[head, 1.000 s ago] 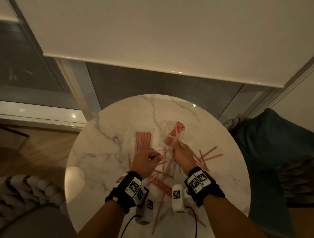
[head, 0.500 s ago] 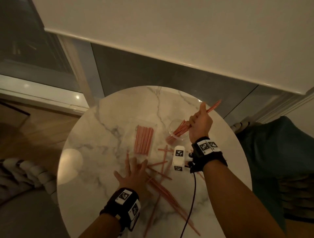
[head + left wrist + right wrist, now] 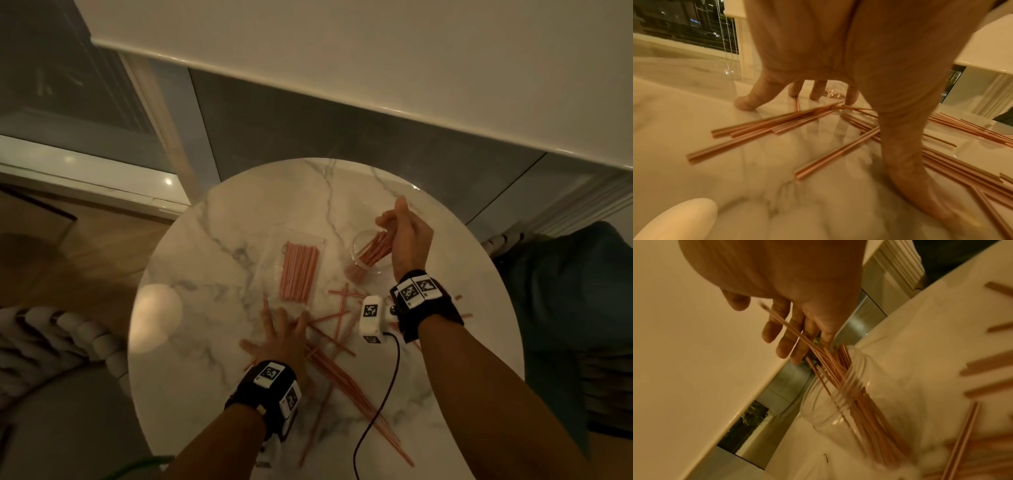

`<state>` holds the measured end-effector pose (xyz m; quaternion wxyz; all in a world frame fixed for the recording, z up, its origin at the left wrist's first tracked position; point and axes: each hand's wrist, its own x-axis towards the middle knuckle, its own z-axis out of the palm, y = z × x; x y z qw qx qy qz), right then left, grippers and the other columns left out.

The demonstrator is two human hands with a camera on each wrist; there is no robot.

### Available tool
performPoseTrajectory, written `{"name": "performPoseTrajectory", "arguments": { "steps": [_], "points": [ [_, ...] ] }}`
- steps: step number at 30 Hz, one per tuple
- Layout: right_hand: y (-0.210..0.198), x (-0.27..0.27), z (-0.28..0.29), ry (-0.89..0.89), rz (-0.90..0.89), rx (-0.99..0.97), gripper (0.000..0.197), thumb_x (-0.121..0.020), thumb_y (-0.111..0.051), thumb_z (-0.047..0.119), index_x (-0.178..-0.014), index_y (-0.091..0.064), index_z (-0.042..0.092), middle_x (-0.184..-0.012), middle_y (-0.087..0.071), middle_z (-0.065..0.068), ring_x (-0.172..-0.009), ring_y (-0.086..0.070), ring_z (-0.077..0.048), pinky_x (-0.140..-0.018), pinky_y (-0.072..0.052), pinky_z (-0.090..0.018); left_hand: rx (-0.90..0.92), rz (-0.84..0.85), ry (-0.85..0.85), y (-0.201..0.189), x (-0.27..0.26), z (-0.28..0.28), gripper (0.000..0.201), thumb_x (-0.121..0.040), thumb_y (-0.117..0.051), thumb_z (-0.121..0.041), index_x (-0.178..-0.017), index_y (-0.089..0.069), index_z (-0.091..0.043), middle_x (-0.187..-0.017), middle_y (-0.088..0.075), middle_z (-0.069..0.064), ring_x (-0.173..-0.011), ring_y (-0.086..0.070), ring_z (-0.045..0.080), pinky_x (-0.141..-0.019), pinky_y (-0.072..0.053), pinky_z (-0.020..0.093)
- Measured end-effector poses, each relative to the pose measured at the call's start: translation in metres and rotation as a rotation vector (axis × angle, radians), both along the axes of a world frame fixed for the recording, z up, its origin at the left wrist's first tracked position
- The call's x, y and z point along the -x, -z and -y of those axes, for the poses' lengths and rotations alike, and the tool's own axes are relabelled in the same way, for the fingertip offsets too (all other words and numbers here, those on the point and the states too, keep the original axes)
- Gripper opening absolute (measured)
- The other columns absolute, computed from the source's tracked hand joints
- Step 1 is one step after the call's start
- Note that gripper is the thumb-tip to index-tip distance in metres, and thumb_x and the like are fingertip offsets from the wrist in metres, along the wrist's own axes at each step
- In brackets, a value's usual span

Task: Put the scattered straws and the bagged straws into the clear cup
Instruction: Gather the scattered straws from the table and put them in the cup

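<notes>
While right hand (image 3: pixel 789 293) opens, straws (image 3: pixel 840 379) in clear cup (image 3: pixel 838 410), below grip.

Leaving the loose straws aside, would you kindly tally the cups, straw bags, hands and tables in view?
Clear cup: 1
Bag of straws: 1
Hands: 2 (left hand, right hand)
Marble table: 1
Total: 5

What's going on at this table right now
A person is collecting pink straws into a clear cup on a round marble table. The right hand is above the cup with fingers loose, beside the straws in the cup. The left hand is spread flat on the table among the loose straws. The bag of straws lies untouched beside the cup.
</notes>
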<state>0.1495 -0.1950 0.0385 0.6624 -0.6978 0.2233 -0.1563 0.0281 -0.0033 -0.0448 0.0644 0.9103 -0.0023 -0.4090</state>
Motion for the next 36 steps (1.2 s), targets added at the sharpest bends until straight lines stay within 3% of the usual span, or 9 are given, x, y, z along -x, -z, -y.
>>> {"name": "performPoseTrajectory", "arguments": {
  "steps": [4,8,11,13,17,25,30,33,36],
  "points": [
    [-0.011,0.006,0.024,0.047,0.017,0.157,0.036,-0.096,-0.054,0.045,-0.086,-0.074,0.017,-0.090,-0.076,0.002,-0.092,-0.071,-0.012,-0.095,-0.053,-0.041,-0.018,0.007,-0.007,-0.002,-0.002,0.003,0.132,-0.062,-0.086,-0.045,-0.148,0.015,-0.043,-0.159,0.020,0.008,-0.142,0.026,0.043,-0.098,-0.014,0.082],
    [-0.006,0.025,0.061,0.039,-0.096,0.255,0.037,-0.093,-0.050,0.046,-0.070,-0.071,0.026,-0.082,-0.075,0.001,-0.088,-0.071,-0.020,-0.091,-0.055,-0.046,-0.007,0.035,-0.022,-0.004,0.001,0.003,0.120,-0.072,-0.079,-0.033,-0.150,0.012,-0.042,-0.159,0.020,0.009,-0.142,0.026,0.042,-0.100,-0.012,0.082],
    [0.010,0.043,0.092,-0.076,-0.363,0.531,0.032,-0.097,-0.050,0.039,-0.096,-0.073,0.016,-0.105,-0.074,-0.009,-0.105,-0.066,-0.030,-0.099,-0.048,-0.042,0.003,0.033,-0.022,-0.004,0.001,0.003,0.128,-0.066,-0.083,-0.037,-0.150,0.012,-0.042,-0.159,0.020,0.010,-0.142,0.027,0.042,-0.100,-0.012,0.082],
    [0.029,0.056,0.108,-0.262,-0.638,0.736,0.043,-0.097,-0.054,0.042,-0.126,-0.061,0.011,-0.134,-0.059,-0.016,-0.125,-0.054,-0.033,-0.107,-0.038,-0.037,0.007,0.032,-0.026,-0.003,0.001,0.002,0.132,-0.061,-0.086,-0.041,-0.150,0.012,-0.042,-0.159,0.020,0.009,-0.142,0.026,0.041,-0.099,-0.013,0.082],
    [0.062,0.074,0.115,-0.508,-1.003,0.818,0.116,-0.064,-0.044,0.087,-0.157,-0.019,0.021,-0.165,-0.007,-0.015,-0.151,-0.012,-0.039,-0.121,-0.015,-0.056,0.015,0.039,-0.026,-0.004,0.002,0.002,0.133,-0.060,-0.087,-0.040,-0.150,0.011,-0.042,-0.158,0.020,0.009,-0.142,0.027,0.041,-0.098,-0.013,0.083],
    [0.101,0.103,0.085,-0.691,-0.967,0.975,0.112,-0.070,-0.042,0.090,-0.157,-0.005,0.029,-0.164,0.007,-0.021,-0.148,0.007,-0.049,-0.116,-0.011,-0.069,0.035,0.052,-0.025,-0.003,0.004,-0.001,0.139,-0.054,-0.090,-0.044,-0.149,0.012,-0.043,-0.159,0.021,0.010,-0.143,0.027,0.040,-0.098,-0.010,0.083],
    [0.112,0.131,0.050,-0.763,-0.736,1.046,0.068,-0.097,-0.045,0.037,-0.156,-0.011,0.032,-0.165,-0.002,-0.017,-0.150,0.000,-0.046,-0.118,-0.018,-0.063,0.060,0.071,-0.018,-0.001,0.010,-0.004,0.135,-0.058,-0.088,-0.048,-0.149,0.012,-0.045,-0.159,0.023,0.009,-0.143,0.027,0.038,-0.100,-0.007,0.082],
    [0.098,0.157,0.024,-0.777,-0.549,1.085,0.088,-0.084,-0.044,-0.007,-0.157,-0.012,0.030,-0.160,-0.006,0.000,-0.151,0.001,-0.034,-0.123,-0.009,-0.055,0.081,0.085,-0.015,-0.003,0.014,-0.003,0.128,-0.064,-0.085,-0.047,-0.150,0.010,-0.044,-0.159,0.025,0.010,-0.143,0.027,0.039,-0.102,-0.009,0.080],
    [0.096,0.177,0.007,-0.759,-0.527,1.049,0.081,-0.077,-0.046,-0.009,-0.151,-0.032,0.022,-0.162,-0.020,-0.008,-0.151,-0.013,-0.036,-0.124,-0.015,-0.046,0.132,0.093,-0.015,-0.006,0.020,-0.001,0.119,-0.071,-0.082,-0.041,-0.151,0.005,-0.041,-0.159,0.025,0.008,-0.144,0.024,0.038,-0.104,-0.010,0.078]
  ]
}}
